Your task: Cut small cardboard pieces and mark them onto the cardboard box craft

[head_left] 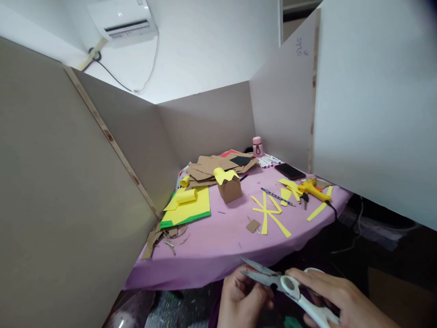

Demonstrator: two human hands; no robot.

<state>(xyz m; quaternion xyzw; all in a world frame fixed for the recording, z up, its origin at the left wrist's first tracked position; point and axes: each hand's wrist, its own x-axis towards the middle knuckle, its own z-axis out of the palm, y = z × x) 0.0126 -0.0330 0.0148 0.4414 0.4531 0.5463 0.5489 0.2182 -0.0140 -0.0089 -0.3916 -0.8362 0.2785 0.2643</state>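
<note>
In the head view my right hand (pixel 341 294) grips a pair of white-handled scissors (pixel 292 287) below the table's front edge. Their metal blades are parted and point left. Just under the blades, my left hand (pixel 244 296) is closed with thumb and fingers pinched together. A small dark bit shows by its fingertips, too small to name. On the table beyond both hands stands a small brown cardboard box (pixel 230 190), with a rolled yellow paper (pixel 223 174) on top. Yellow paper strips (pixel 266 212) lie crossed over one another to the right of the box.
The table has a pink cloth (pixel 218 246). A yellow glue gun (pixel 314 189), a phone (pixel 289 171) and a pencil (pixel 277 196) lie at right. Yellow and green sheets (pixel 201 205) lie left, cardboard pieces (pixel 205 166) behind. A pink bottle (pixel 257 146) stands at the back. Grey panels (pixel 205 118) surround the table.
</note>
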